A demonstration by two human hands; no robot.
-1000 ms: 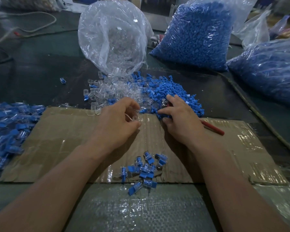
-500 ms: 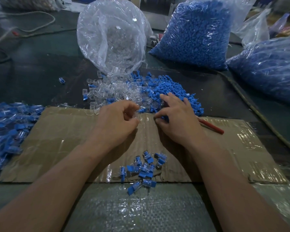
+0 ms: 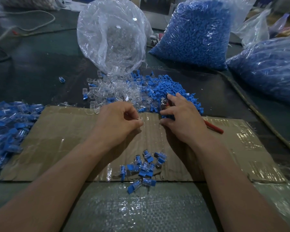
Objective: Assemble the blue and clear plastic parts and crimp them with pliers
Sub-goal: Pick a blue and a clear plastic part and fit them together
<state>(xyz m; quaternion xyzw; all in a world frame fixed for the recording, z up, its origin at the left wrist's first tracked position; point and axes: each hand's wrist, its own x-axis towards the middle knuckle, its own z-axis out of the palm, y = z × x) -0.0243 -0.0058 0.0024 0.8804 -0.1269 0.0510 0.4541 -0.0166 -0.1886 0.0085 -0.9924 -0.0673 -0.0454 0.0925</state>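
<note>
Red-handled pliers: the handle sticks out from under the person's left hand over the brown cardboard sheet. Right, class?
No: the head view shows the red-handled pliers under the right hand, not the left, handle over the brown cardboard sheet.

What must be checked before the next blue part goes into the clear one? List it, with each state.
1. Clear part in left hand: ok, pinched at the fingertips.
2. Blue part picked by right hand: cannot tell; its fingers sit in the blue pile.
3. Pliers at hand: ok, under the right hand, red handle on the cardboard.
4. Clear pile stocked: ok.
5. Assembled pieces out of the way: ok, at the near cardboard edge, apart from both hands.
</note>
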